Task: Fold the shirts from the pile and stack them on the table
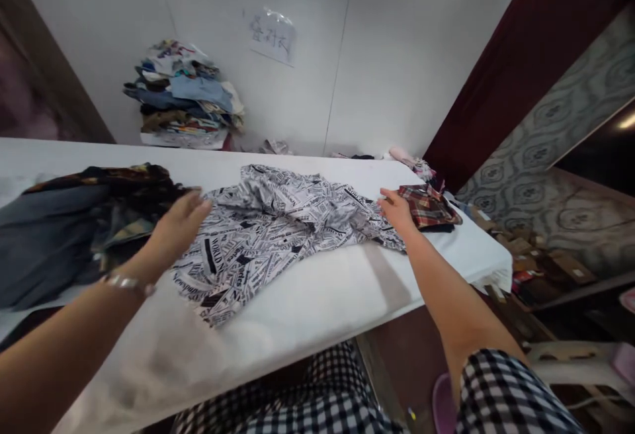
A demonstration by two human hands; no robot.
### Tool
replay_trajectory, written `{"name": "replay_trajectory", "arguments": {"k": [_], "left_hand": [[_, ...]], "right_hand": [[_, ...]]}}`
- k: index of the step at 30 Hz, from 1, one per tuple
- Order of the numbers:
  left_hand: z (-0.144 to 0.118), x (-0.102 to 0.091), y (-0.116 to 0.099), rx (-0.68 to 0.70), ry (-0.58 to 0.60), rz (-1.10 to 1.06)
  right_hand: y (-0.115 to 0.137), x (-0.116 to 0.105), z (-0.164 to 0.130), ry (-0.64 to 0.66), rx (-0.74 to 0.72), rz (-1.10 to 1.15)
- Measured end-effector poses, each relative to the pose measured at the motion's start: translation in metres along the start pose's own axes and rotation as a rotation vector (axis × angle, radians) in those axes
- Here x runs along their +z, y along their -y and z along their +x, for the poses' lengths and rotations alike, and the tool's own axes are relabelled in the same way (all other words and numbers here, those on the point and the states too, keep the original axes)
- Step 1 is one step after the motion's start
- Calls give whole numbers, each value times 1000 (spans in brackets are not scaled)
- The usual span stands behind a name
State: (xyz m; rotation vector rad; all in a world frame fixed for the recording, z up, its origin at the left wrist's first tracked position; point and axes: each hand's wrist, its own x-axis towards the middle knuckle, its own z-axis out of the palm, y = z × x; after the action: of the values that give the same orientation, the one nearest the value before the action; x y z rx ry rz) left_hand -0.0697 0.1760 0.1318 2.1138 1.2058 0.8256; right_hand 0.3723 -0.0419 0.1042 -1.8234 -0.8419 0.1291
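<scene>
The head view looks forward and down from behind the left hand (181, 225) and right hand (397, 212), toward the wall (397, 57).

On the table (327, 295) before you, a garment (292, 212) is lying between clothes heap (49, 222) (left) and folded stack (430, 206) (right); a pile (191, 93) is sitting behind, leftward.

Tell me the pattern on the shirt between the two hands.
Black-and-white newspaper print on the shirt, showing best in the head view.
</scene>
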Motion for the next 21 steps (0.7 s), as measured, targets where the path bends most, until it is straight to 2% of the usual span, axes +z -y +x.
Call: {"name": "replay_trajectory", "arguments": {"k": [1,2,3,5,8,11,15,18,21], "left_hand": [[-18,6,11,-66,63,102],[-39,11,22,-56,148,160],[-60,16,32,17,194,194],[-98,26,50,239,172,263],[-129,40,70,397,136,393],[-130,49,76,432,111,441],[-115,43,66,452,117,366],[-114,21,56,284,63,199],[-123,-10,49,90,55,88]], "right_hand": [[-12,-9,-5,7,1,-61],[-24,-18,-12,15,-6,-129],[-36,-28,-21,23,-19,-197],[-58,-45,-44,61,-56,-315],[-80,-56,-73,125,-135,-471],[-94,-53,-83,91,-141,-527],[-99,-52,-77,-13,-3,-376],[-96,-67,-78,-89,-26,-282],[-99,-96,-91,-112,-118,-272]]}}
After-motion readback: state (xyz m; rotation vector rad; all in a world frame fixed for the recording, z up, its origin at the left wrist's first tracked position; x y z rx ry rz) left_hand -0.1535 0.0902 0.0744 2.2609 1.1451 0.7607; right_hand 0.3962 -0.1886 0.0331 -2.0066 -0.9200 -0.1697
